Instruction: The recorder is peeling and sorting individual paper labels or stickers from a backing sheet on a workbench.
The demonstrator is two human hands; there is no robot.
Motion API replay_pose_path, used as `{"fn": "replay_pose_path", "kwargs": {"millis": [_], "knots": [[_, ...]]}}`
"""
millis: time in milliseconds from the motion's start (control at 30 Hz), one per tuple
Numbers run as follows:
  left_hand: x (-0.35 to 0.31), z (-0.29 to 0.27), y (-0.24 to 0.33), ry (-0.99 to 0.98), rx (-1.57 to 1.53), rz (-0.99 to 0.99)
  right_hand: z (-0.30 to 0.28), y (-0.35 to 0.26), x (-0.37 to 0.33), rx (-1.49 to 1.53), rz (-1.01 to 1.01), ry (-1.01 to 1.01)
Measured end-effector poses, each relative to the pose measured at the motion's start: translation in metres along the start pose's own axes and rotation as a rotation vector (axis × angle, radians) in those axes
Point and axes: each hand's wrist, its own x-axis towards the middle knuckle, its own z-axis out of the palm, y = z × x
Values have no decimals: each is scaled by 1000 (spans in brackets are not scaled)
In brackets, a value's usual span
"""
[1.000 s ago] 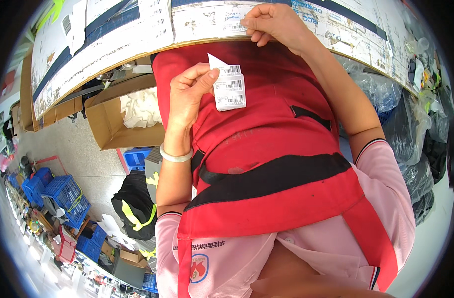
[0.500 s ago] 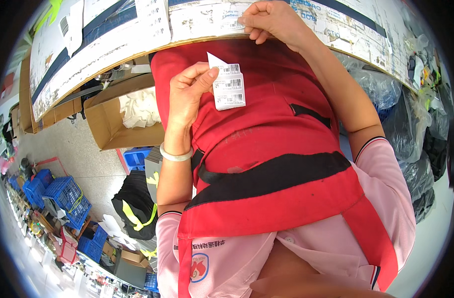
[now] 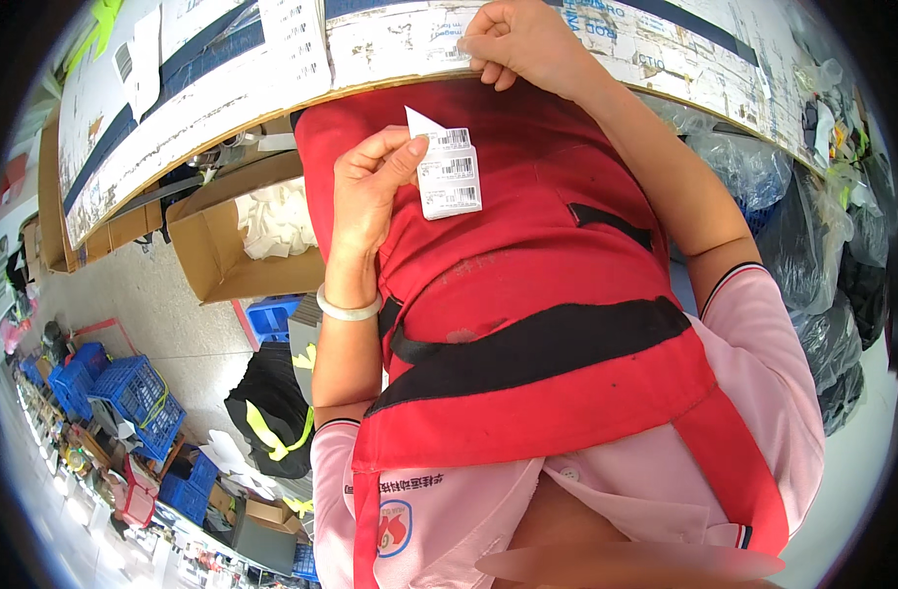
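Pinching a small strip of white barcode labels [image 3: 447,175] between thumb and fingers, the left hand [image 3: 370,191] holds it up against the red apron [image 3: 527,294], unplaced; over on the surface [image 3: 390,44], the right hand [image 3: 513,41] curls closed, fingertips pressing a sticker there.

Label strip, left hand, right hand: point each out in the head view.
label strip [image 3: 451,179]: head view, middle of the white barcode strip.
left hand [image 3: 368,188]: head view, back of the hand pinching the strip.
right hand [image 3: 516,41]: head view, knuckles at the table edge.
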Motion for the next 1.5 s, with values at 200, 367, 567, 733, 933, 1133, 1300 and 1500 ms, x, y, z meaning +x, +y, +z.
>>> {"fn": "replay_pose_path", "kwargs": {"millis": [200,367,567,733,933,1133,1300,1500], "knots": [[-4,-7,-7,56,32,-6,-24,16,-5,89,-151,46],[-8,-5,-2,38,5,23,-117,33,25,-50,-208,441],[-2,7,3,-1,13,35,-170,80,48,-606,-113,701],[-3,7,6,18,23,52,-140,31,9,-518,-304,644],[-8,-1,7,9,64,142,-4,3,-43,-107,-162,-114],[-9,10,12,40,217,225,22,4,-59,109,-19,-230],[-4,10,7,153,138,168,40,13,-65,-295,-504,-51],[8,3,3,316,-137,-50,39,2,-64,-409,-825,14]]}}
